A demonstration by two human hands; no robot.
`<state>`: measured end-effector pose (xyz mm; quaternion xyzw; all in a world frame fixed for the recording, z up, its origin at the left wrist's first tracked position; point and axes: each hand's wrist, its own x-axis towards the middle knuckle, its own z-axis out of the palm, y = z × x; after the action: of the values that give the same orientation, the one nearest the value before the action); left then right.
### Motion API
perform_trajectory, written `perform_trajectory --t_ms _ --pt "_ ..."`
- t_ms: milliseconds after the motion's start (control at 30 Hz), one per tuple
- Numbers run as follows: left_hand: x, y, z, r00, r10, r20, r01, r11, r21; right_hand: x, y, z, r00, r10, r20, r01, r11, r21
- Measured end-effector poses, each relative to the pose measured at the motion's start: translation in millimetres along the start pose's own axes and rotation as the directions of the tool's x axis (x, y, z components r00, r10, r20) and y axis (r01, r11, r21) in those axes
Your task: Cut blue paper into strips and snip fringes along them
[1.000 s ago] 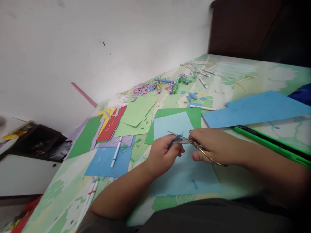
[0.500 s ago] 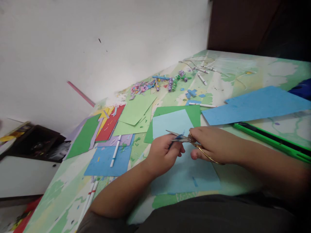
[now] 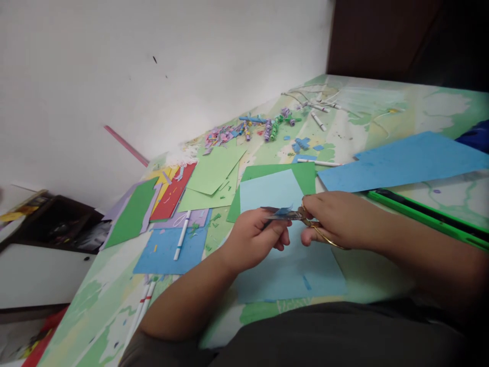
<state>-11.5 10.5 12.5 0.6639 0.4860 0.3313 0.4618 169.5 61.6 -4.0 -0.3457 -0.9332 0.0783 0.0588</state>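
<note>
My right hand [image 3: 332,219] is closed round the gold handles of a pair of scissors [image 3: 292,214], whose blades point left. A small strip of blue paper [image 3: 283,210] lies between the blades. It is pinched in the fingers of my left hand [image 3: 257,237], which partly hide it. Both hands are above a light blue sheet of paper [image 3: 294,272] on the table. Behind them lie another light blue sheet [image 3: 269,191] and a green sheet [image 3: 260,172].
Light green sheets [image 3: 214,168], a red sheet [image 3: 178,196] and a blue sheet [image 3: 164,252] with a white marker [image 3: 182,234] lie leftward. Paper scraps [image 3: 221,135] and curled paper pieces [image 3: 269,131] are at the back. A green-edged case [image 3: 428,216] and large blue paper [image 3: 412,163] lie right.
The scissor blades have come closer together over the blue strip. Both hands stay in nearly the same place, and the view has shifted slightly.
</note>
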Motion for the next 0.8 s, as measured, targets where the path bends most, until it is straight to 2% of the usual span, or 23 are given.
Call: perform_trajectory --t_ms 200,333,533,800 --pt "0.9 1.1 -4.3 0.989 -0.116 0.09 0.132 0.971 -0.2 -0.9 0.2 -2.5 1.0 -0.027 0.002 0.027 1.0 -0.014" --pt "2.0 0.3 -4.9 0.985 -0.127 0.115 0.154 0.951 -0.267 -0.6 1.9 -2.1 0.999 -0.027 -0.018 0.027 0.999 -0.03" --pt "4.0 1.6 -7.2 0.99 -0.108 0.095 0.128 0.96 -0.25 2.4 5.0 1.1 1.0 0.009 0.008 -0.01 1.0 0.005" --pt "6.6 -1.2 -8.5 0.982 -0.162 0.097 0.18 0.96 -0.212 2.6 4.2 -3.4 0.996 0.08 0.03 -0.082 0.992 0.096"
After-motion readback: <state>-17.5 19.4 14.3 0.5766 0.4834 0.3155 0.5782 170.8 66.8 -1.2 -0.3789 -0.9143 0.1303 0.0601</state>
